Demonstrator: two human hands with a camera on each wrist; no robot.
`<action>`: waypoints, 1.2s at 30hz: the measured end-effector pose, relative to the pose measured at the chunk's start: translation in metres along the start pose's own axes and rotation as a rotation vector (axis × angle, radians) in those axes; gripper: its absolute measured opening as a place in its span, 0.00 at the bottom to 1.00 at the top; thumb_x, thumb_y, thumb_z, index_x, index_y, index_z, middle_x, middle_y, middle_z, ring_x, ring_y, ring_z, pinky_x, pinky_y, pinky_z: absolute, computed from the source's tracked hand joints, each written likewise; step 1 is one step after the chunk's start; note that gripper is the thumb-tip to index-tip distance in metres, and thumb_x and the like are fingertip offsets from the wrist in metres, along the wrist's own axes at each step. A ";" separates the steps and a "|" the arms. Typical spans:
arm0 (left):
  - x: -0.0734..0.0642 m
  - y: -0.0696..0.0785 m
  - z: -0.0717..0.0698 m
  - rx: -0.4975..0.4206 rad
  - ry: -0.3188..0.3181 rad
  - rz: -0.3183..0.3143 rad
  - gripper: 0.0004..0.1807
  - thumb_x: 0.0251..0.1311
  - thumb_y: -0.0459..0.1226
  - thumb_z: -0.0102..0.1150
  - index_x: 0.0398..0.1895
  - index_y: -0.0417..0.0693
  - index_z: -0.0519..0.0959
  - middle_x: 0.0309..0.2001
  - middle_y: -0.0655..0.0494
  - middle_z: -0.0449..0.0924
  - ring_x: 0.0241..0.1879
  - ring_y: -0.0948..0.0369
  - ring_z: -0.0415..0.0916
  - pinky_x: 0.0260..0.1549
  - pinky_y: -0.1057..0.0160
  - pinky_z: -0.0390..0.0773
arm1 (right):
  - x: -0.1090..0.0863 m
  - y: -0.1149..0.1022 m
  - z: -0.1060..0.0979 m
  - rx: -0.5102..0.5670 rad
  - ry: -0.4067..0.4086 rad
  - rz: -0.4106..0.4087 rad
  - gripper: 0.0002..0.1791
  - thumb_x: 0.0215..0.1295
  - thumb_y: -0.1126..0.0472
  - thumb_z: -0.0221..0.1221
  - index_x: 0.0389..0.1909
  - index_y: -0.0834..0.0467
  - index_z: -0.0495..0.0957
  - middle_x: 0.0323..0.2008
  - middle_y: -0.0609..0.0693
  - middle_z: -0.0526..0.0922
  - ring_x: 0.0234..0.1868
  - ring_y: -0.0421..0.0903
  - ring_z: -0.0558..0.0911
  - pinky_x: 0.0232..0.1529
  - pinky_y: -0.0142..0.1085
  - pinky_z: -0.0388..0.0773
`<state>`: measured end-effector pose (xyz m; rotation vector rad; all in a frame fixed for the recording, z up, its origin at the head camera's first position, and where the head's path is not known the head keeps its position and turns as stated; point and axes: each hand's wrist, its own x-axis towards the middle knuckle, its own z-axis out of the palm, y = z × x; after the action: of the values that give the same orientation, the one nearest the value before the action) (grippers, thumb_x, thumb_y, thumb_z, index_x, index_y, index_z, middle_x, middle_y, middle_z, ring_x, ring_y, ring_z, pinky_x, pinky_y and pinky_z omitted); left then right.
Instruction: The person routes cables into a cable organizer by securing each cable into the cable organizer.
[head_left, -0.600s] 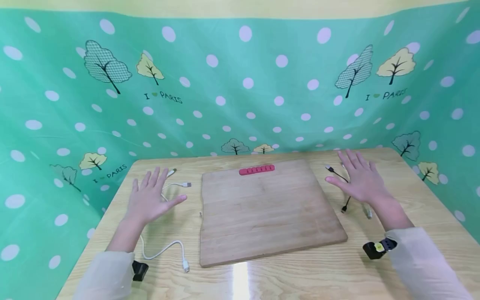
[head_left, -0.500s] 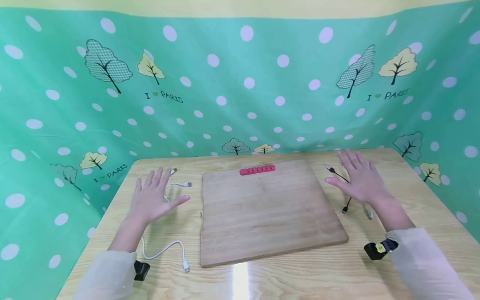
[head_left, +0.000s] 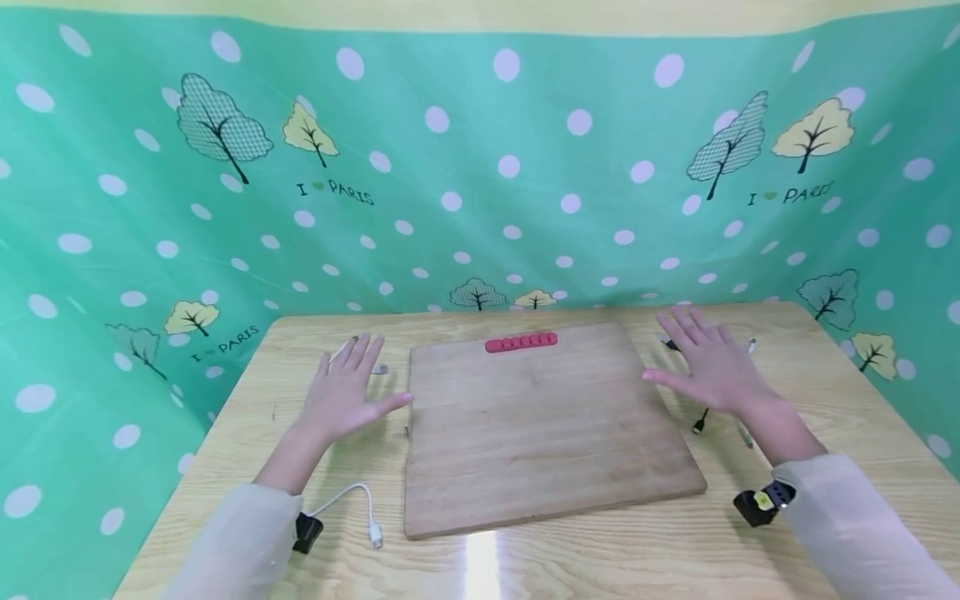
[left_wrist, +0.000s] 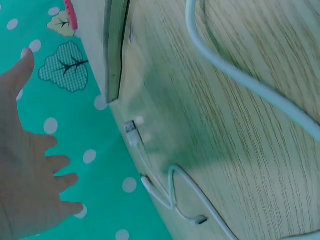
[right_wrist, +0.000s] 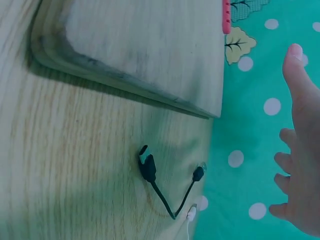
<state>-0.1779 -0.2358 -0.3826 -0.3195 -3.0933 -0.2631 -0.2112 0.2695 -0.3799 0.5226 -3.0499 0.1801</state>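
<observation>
In the head view my left hand (head_left: 348,396) hovers left of the wooden board (head_left: 547,425), fingers spread, the thumb tip overlapping the board's edge. White USB cables (left_wrist: 255,87) lie on the table beneath it, partly hidden by hand and forearm in the head view. My right hand (head_left: 712,367) is held over the table to the board's right, fingers spread and holding nothing. Below it lies a short black USB cable (right_wrist: 162,197), with a white cable end (right_wrist: 191,213) beside it. A pink notched strip (head_left: 521,342) sits along the board's far edge.
The light wood table (head_left: 585,550) ends at the back and left against a green dotted cloth (head_left: 510,233). Each wrist carries a small black camera; the left one (head_left: 307,532) is close to a white cable.
My left hand has moved right, nearer the board, and now covers more of the white cables. The right hand has shifted slightly left over a black plug. The head view has turned slightly.
</observation>
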 end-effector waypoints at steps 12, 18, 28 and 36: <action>0.012 0.028 0.018 -0.040 -0.017 0.085 0.56 0.53 0.68 0.52 0.76 0.43 0.48 0.77 0.41 0.44 0.76 0.43 0.44 0.75 0.38 0.47 | 0.011 -0.011 0.009 0.003 -0.009 -0.113 0.53 0.57 0.30 0.56 0.74 0.58 0.51 0.75 0.64 0.50 0.75 0.67 0.50 0.70 0.69 0.48; 0.012 0.039 0.023 -0.049 -0.045 0.109 0.57 0.52 0.68 0.54 0.76 0.43 0.47 0.77 0.42 0.43 0.76 0.42 0.44 0.75 0.40 0.49 | 0.014 -0.018 0.015 -0.009 -0.026 -0.179 0.54 0.56 0.29 0.57 0.74 0.57 0.51 0.74 0.63 0.53 0.74 0.66 0.52 0.71 0.68 0.50; 0.008 0.052 0.035 -0.053 -0.072 0.156 0.55 0.53 0.67 0.54 0.74 0.42 0.52 0.76 0.41 0.46 0.76 0.42 0.45 0.73 0.38 0.51 | 0.013 -0.032 0.028 0.037 -0.034 -0.258 0.54 0.52 0.31 0.61 0.73 0.58 0.55 0.74 0.63 0.56 0.74 0.66 0.55 0.72 0.64 0.53; 0.002 0.063 0.045 -0.081 -0.131 0.164 0.54 0.52 0.67 0.55 0.75 0.44 0.52 0.76 0.41 0.49 0.76 0.43 0.46 0.74 0.39 0.51 | 0.011 -0.037 0.043 0.075 -0.069 -0.281 0.56 0.50 0.26 0.58 0.72 0.57 0.57 0.73 0.61 0.59 0.73 0.64 0.57 0.71 0.63 0.57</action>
<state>-0.1676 -0.1672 -0.4168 -0.6135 -3.1637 -0.3779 -0.2099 0.2265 -0.4179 0.9719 -2.9985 0.2699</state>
